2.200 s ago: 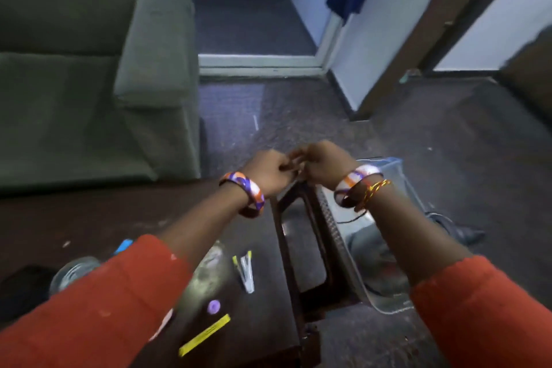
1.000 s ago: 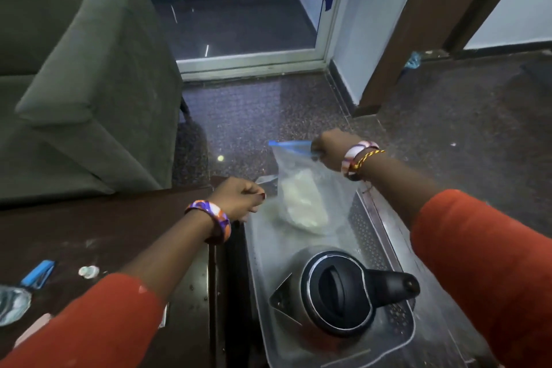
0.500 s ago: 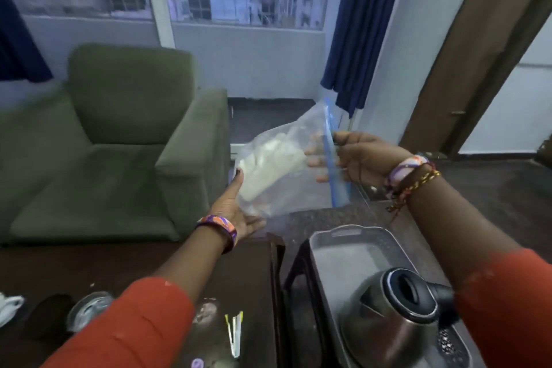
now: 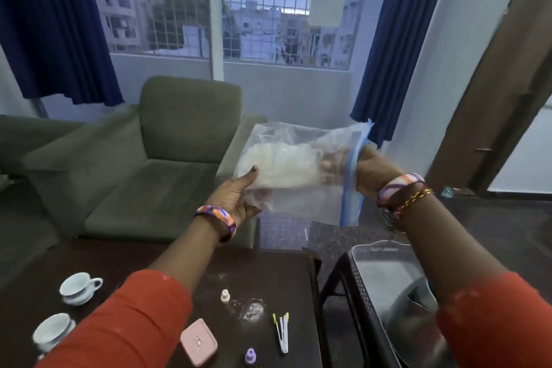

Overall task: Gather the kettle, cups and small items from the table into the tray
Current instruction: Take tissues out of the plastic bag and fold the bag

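I hold a clear zip bag [image 4: 298, 170] with white contents up in the air between both hands. My left hand [image 4: 236, 194] supports its lower left side. My right hand [image 4: 373, 172] grips the blue zip edge. The grey tray [image 4: 385, 266] sits on a black stool at the lower right, mostly hidden by my right arm; the kettle is hidden. On the dark table [image 4: 268, 272] lie two white cups [image 4: 79, 287] [image 4: 52, 330], a pink case [image 4: 198, 341], a small pale bottle [image 4: 225, 296], a purple cap [image 4: 250, 355] and white sachets [image 4: 282, 331].
A green sofa [image 4: 167, 164] stands behind the table. Blue curtains frame a barred window. A wooden door frame [image 4: 493, 98] is at the right. A clear glass item [image 4: 252, 308] lies near the table's middle.
The bag was lifted out of the tray and raised. My view tilted up from the floor and tray to the sofa and window. Both hands now hold the bag higher and wider apart.
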Available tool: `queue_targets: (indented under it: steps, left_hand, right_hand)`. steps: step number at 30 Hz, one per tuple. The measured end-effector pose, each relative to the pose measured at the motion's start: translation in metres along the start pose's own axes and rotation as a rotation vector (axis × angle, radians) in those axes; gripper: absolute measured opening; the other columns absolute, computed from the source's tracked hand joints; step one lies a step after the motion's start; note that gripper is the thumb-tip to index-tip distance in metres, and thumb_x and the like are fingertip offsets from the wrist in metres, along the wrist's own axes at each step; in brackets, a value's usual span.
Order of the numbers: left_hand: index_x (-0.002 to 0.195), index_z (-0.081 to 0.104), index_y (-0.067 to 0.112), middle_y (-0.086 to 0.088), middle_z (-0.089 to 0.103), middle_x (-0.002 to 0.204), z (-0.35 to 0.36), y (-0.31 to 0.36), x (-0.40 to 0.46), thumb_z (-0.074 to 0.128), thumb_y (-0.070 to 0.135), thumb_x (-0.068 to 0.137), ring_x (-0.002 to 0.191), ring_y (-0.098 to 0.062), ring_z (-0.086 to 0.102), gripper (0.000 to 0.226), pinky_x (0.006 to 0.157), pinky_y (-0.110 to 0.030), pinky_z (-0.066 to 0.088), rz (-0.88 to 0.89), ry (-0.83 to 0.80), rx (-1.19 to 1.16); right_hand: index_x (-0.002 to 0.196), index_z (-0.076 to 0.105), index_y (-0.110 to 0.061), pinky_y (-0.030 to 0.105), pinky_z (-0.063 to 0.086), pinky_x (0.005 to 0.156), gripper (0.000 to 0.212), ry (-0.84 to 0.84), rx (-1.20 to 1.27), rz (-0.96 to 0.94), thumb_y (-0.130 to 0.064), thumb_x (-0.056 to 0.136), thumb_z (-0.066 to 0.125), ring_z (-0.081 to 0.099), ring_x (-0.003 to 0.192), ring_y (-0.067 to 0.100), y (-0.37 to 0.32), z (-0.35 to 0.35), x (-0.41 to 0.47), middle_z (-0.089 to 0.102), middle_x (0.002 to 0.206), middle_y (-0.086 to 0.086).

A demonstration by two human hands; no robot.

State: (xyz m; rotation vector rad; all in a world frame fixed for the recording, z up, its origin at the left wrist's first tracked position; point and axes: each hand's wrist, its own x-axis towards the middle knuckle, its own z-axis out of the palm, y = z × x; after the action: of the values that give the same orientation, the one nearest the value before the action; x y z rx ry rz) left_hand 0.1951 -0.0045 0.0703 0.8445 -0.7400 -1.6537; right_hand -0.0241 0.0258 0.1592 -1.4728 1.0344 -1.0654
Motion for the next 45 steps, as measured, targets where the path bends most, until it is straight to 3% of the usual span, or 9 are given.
queue_targets:
  steps: [3,8,10,15,20,24,36,39,45]
  left_hand:
    - [0.110,0.061,0.012,-0.002,0.077,0.078,-0.004,0.005,-0.008,0.062,0.024,0.083,0.064,-0.016,0.073,0.030,0.064,-0.040,0.059,0.018,0.015,0.047]
    - [0.126,0.052,0.007,-0.008,0.069,0.100,-0.012,0.010,-0.013,0.065,0.025,0.080,0.065,-0.016,0.073,0.051,0.071,-0.043,0.057,0.028,0.040,0.096]
    - [0.120,0.056,0.007,-0.007,0.072,0.093,-0.015,0.010,-0.012,0.065,0.025,0.080,0.063,-0.017,0.073,0.044,0.069,-0.043,0.057,0.029,0.057,0.085]
    - [0.089,0.062,0.015,-0.003,0.073,0.077,-0.026,0.013,-0.016,0.065,0.026,0.081,0.067,-0.020,0.069,0.014,0.061,-0.038,0.058,0.021,0.134,0.023]
    - [0.086,0.063,0.014,-0.001,0.074,0.064,-0.064,0.017,-0.025,0.063,0.026,0.083,0.073,-0.021,0.068,0.012,0.069,-0.040,0.057,0.030,0.257,-0.057]
    - [0.086,0.060,0.013,0.001,0.073,0.057,-0.101,0.018,-0.041,0.058,0.028,0.086,0.050,-0.012,0.069,0.015,0.051,-0.030,0.058,0.037,0.396,-0.111]
    - [0.082,0.051,0.018,0.006,0.071,0.051,-0.208,0.023,-0.116,0.055,0.039,0.086,0.054,-0.007,0.070,0.022,0.046,-0.024,0.056,0.079,0.903,-0.230]
    - [0.072,0.044,0.019,-0.003,0.067,0.106,-0.228,0.030,-0.138,0.051,0.040,0.089,0.114,-0.019,0.059,0.027,0.089,-0.035,0.052,0.072,1.099,-0.178]
    - [0.079,0.051,0.022,0.005,0.056,0.131,-0.290,0.036,-0.160,0.048,0.036,0.091,0.125,-0.014,0.050,0.019,0.107,-0.034,0.040,0.140,1.111,-0.435]
  right_hand:
    - [0.104,0.056,-0.013,0.018,0.054,0.064,0.021,0.013,-0.225,0.063,0.001,0.088,0.055,0.058,0.074,0.018,-0.011,0.025,-0.006,0.057,0.078,-0.002]
    - [0.128,0.049,0.004,0.044,0.039,0.107,0.040,0.101,-0.292,0.193,-0.012,0.091,0.053,0.048,0.105,0.033,-0.012,0.040,-0.004,0.052,0.114,0.018]
    - [0.123,0.053,0.005,0.044,0.045,0.101,0.040,0.185,-0.264,0.201,-0.010,0.087,0.059,0.053,0.100,0.033,-0.006,0.042,-0.003,0.058,0.110,0.020]
    - [0.101,0.064,0.005,0.016,0.051,0.040,0.026,0.341,-0.279,0.175,0.000,0.076,0.071,0.056,0.064,0.017,0.006,0.039,0.000,0.061,0.074,0.005]
    - [0.118,0.055,-0.006,0.029,0.059,0.051,0.047,0.240,-0.183,0.191,0.006,0.075,0.069,0.061,0.090,0.026,0.011,0.056,0.006,0.060,0.104,0.009]
    - [0.119,0.055,0.000,0.033,0.058,0.054,0.041,0.202,-0.106,0.282,0.008,0.079,0.063,0.059,0.096,0.031,0.023,0.078,0.018,0.058,0.107,0.012]
    - [0.112,0.059,0.006,0.059,0.050,0.088,0.039,0.041,-0.092,0.465,0.008,0.073,0.064,0.061,0.100,0.041,0.105,0.154,0.080,0.062,0.113,0.025]
    - [0.112,0.061,0.004,0.036,0.055,0.069,0.038,-0.045,-0.190,0.486,0.000,0.074,0.067,0.059,0.089,0.029,0.129,0.189,0.087,0.064,0.106,0.022]
    - [0.116,0.058,0.007,0.017,0.053,0.045,0.041,-0.198,-0.204,0.566,0.003,0.077,0.066,0.061,0.081,0.030,0.173,0.274,0.104,0.062,0.104,0.021]
